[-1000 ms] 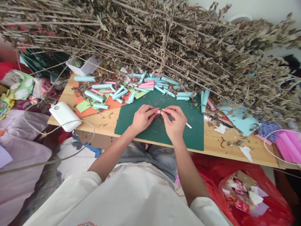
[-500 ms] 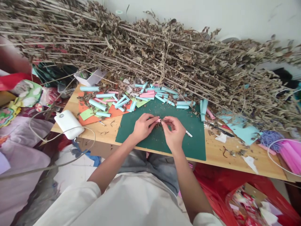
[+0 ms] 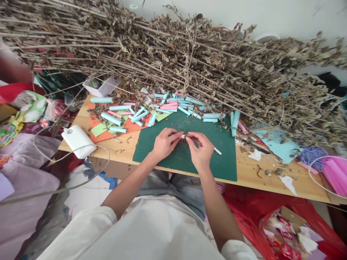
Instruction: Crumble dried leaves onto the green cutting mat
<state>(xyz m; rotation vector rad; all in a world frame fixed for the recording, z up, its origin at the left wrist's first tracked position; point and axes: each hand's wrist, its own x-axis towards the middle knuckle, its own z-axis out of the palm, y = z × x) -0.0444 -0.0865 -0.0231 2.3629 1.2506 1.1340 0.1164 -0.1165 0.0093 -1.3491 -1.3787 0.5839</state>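
Over the dark green mat (image 3: 154, 159), my left hand (image 3: 165, 143) pinches one end of a small pink paper roll (image 3: 183, 136). My right hand (image 3: 201, 150) is closed at the roll's other end, thumb and forefinger together, where dark dried leaf bits show. Leaf crumbs lie on the mat beneath the fingers. A thin white stick (image 3: 217, 151) rests on the mat just right of my right hand. Behind the hands lie several blue paper rolls (image 3: 139, 115) and pink paper rolls (image 3: 168, 106).
A big heap of dried leafy stalks (image 3: 168, 54) covers the back of the wooden table (image 3: 124, 150). A white power bank (image 3: 78, 142) with a cable sits at left. At right are blue paper (image 3: 279, 142) and purple string (image 3: 311, 157). A red bag (image 3: 241, 206) is below.
Both hands stay together at the pink paper roll, and less of its pink side shows between the fingers. The whole view has shifted slightly.
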